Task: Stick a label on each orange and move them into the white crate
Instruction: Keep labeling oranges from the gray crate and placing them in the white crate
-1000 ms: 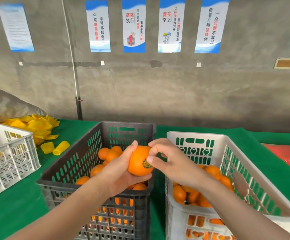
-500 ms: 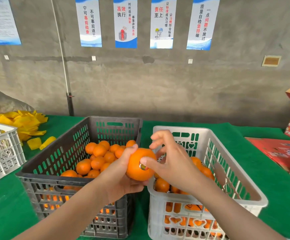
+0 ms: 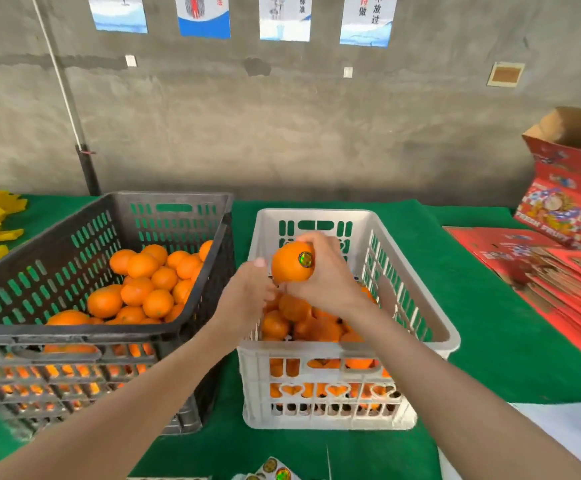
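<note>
A rough grey concrete wall (image 3: 282, 126) fills the background, with a row of blue-and-white posters (image 3: 204, 15) high on it and a small framed plaque (image 3: 505, 74) at right. A black pole (image 3: 88, 171) stands against it at left, behind the table (image 3: 490, 341), which is covered in green cloth.

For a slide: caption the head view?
Right hand holds labelled orange over white crate, left hand beside it.

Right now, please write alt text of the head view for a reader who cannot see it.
The right hand holds a labelled orange above the white crate, which is partly filled with oranges. The left hand is open just beside it. To the left, a black crate of more oranges stands on the green table.
</note>
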Demonstrator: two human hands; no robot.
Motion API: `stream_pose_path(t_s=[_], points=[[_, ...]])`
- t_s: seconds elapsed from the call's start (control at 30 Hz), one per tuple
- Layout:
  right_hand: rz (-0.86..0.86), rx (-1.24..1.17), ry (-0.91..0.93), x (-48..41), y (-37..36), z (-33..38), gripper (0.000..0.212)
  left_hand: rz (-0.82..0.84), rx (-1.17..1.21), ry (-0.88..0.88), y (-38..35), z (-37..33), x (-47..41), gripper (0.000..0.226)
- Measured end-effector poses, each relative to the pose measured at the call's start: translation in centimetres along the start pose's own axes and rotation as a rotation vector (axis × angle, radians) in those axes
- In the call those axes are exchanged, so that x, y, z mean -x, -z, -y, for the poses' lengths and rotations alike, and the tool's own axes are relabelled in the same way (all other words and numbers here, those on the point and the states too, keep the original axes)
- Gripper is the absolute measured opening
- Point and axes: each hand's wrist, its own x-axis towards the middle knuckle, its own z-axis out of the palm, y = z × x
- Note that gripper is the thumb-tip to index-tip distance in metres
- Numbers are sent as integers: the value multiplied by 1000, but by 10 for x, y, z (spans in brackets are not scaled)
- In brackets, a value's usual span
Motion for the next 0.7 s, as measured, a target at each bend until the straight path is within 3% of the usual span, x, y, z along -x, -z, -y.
stream_pose_path(t_s=[0.1, 0.17, 0.23, 0.37, 0.5, 0.6, 0.63, 0.7], points=[[87, 125, -212, -42, 9, -38, 71, 123, -639, -206, -9, 20, -17, 30], [198, 249, -259, -63, 3, -61, 71, 262, -925, -267, -11, 33, -21, 28], [338, 413, -280, -77, -11, -77, 65, 257, -1102, -328, -12, 37, -21, 28], [382, 703, -316, -86, -44, -101, 37, 241, -1073, -348, -11, 39, -24, 23], [426, 796, -384, -85, -56, -115, 80, 232, -1021, -344, -9, 40, -24, 20], [462, 744, -400, -79, -47, -101, 96, 201, -971, -360, -8, 39, -22, 17], [391, 674, -353, -74, -43, -90, 93, 184, -963, -368, -8, 39, -22, 17], [88, 455, -135, -57, -36, -61, 69, 134, -940, -396, -8, 38, -19, 17]])
